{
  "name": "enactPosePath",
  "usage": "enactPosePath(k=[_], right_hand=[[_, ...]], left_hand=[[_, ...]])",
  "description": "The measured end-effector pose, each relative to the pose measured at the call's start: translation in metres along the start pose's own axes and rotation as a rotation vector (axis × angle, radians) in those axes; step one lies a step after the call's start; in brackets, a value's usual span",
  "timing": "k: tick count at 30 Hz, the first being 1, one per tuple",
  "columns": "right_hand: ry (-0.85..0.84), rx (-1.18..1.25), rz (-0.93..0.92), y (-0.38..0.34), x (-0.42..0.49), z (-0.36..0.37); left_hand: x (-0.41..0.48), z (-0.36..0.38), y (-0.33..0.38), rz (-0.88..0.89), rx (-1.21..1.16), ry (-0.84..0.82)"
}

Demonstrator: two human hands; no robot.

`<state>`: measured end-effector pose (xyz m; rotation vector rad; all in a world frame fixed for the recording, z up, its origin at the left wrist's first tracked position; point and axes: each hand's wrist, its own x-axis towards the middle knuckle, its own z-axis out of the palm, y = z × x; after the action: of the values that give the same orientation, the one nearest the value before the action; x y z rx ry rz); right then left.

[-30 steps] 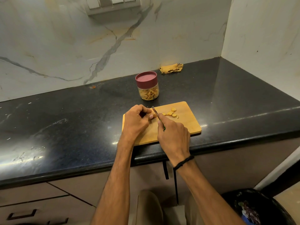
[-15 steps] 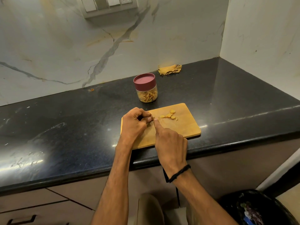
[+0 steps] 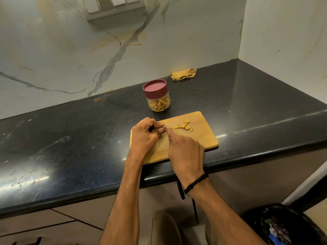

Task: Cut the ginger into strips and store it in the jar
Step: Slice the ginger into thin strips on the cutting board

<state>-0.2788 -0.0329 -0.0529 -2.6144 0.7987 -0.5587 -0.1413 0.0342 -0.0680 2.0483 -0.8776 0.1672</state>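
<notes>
The black desk [image 3: 70, 147] carries a wooden cutting board [image 3: 203, 138] at its front edge. Over the board's left half the two hands meet, the left hand [image 3: 145, 135] with curled fingers and the right hand [image 3: 185, 152] closed like a fist. Behind the board and apart from it stands the jar [image 3: 158, 103], with its maroon lid [image 3: 155, 86] on and cut strips in its lower part. A few round ginger slices [image 3: 182, 126] lie loose near the board's middle. Smaller again is the ginger piece [image 3: 164, 129], which the left grip pinches and pins to the wood. The right grip is clamped on a knife [image 3: 165, 124]; only a thin sliver of blade shows, just beside the left fingertips.

The step in hand looks like slicing the held piece. The next move calls for a short, straight press of the blade close to tucked fingertips. After that the slices want cutting into strips, and the lid must come off before anything goes in.
</notes>
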Motion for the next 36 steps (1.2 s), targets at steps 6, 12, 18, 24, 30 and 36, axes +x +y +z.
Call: enactPosePath(k=[6,12,18,24,30,36], right_hand=[[-0.089,-0.04,0.014,0.002,-0.009,-0.006],[-0.106,-0.039,0.031,-0.01,0.013,-0.006],[-0.112,-0.095,0.043,-0.005,0.005,-0.006],[-0.118,-0.098,0.042,-0.002,-0.004,-0.008],[-0.073,0.079,0.12,0.018,-0.007,-0.018],[-0.082,0.138,0.123,0.026,-0.016,-0.026]], left_hand=[[0.001,0.001,-0.001,0.004,0.002,0.005],[-0.001,0.001,-0.002,0.03,0.007,0.012],[0.002,0.002,-0.001,0.01,-0.02,0.009],[0.0,0.001,-0.001,-0.01,-0.032,-0.008],[0.0,0.0,0.0,-0.023,-0.014,-0.015],[0.0,0.0,0.001,-0.021,-0.014,-0.015]])
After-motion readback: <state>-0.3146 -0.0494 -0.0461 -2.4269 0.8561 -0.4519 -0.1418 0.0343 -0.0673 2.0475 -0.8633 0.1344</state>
